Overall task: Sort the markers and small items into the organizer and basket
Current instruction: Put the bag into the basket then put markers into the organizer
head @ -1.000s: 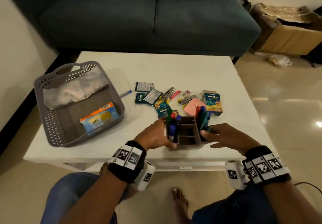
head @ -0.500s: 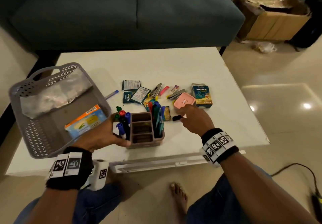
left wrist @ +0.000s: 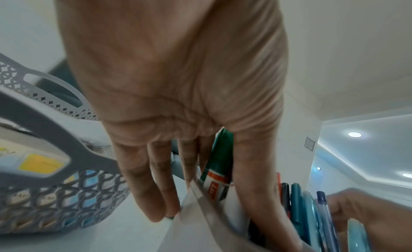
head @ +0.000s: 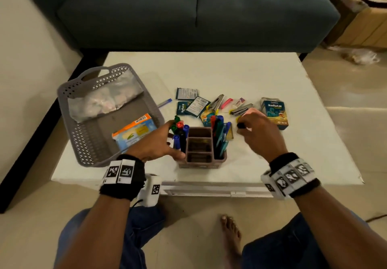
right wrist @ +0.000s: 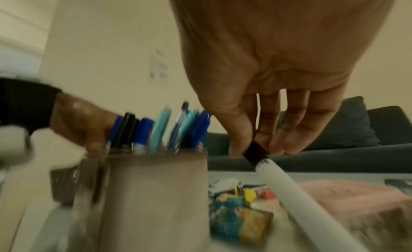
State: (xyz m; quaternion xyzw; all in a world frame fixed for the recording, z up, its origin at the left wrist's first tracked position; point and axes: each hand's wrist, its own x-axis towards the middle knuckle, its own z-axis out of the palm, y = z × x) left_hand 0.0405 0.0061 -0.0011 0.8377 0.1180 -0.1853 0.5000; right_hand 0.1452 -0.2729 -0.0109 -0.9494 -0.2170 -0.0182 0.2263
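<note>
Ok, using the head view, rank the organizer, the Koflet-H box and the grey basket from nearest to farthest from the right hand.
From the right hand:
1. Koflet-H box, just beyond it, to its right.
2. Organizer, to its left, steadied by the left hand.
3. Grey basket, far left of the table.

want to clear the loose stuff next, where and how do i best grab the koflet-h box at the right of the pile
Take the Koflet-H box across its two long side edges, coming straight down from above. It lies flat on the table, face up, so only those edges offer a pinch. Its right side is bare; the right hand, pinching a marker, sits just left.
</note>
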